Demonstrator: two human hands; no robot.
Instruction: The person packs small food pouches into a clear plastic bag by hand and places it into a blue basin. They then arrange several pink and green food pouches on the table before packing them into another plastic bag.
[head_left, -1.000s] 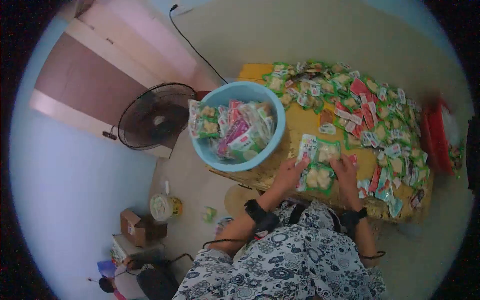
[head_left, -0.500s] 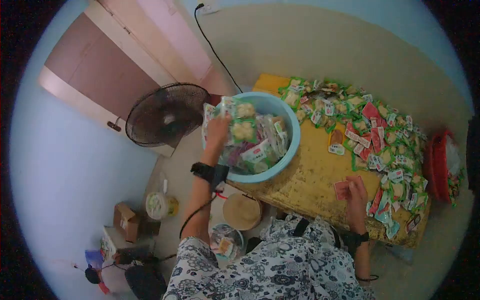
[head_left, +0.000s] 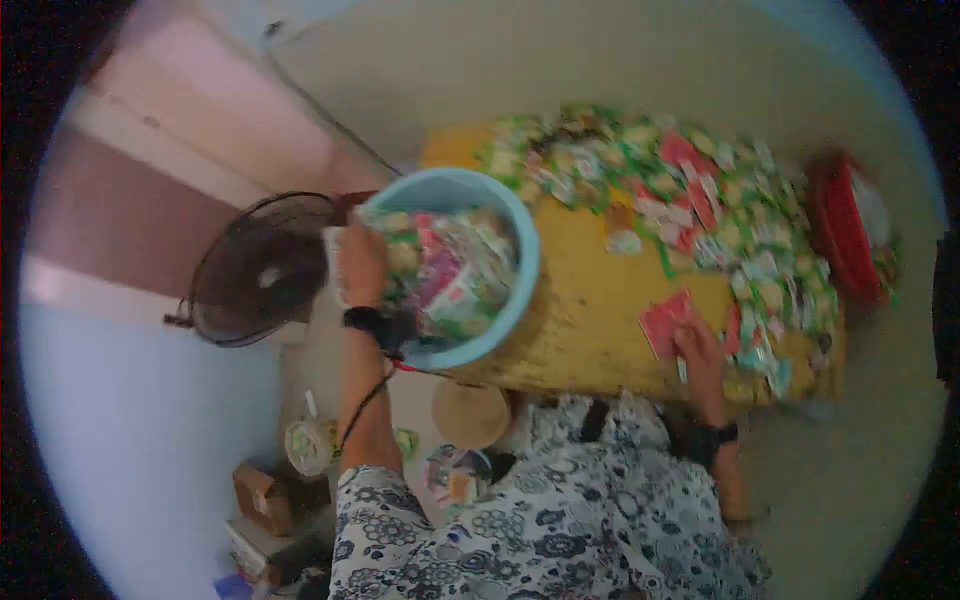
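Note:
A light blue basin (head_left: 530, 255) at the left end of the yellow table (head_left: 590, 310) holds several clear, green and pink packets (head_left: 455, 285). My left hand (head_left: 362, 265) is at the basin's left side with its fingers closed on a clear plastic packet; blur hides the packet's details. Over the table's front edge, my right hand (head_left: 697, 345) pinches a flat red packet (head_left: 662, 322) between thumb and fingers. Many green and red packets (head_left: 715, 215) lie spread along the back and right of the table, and a brown packet (head_left: 621, 228) lies apart from them.
A black fan (head_left: 262, 270) stands left of the basin. A red basket (head_left: 848, 230) is at the table's right end. Below the table's front are a round stool (head_left: 470, 412) and a bowl with packets (head_left: 458, 478). A white tub (head_left: 310, 445) and cardboard box (head_left: 262, 498) stand lower left.
The view has shifted. My left hand has moved from over the basin's packets to its left rim. The red packet in my right hand now shows more of its face.

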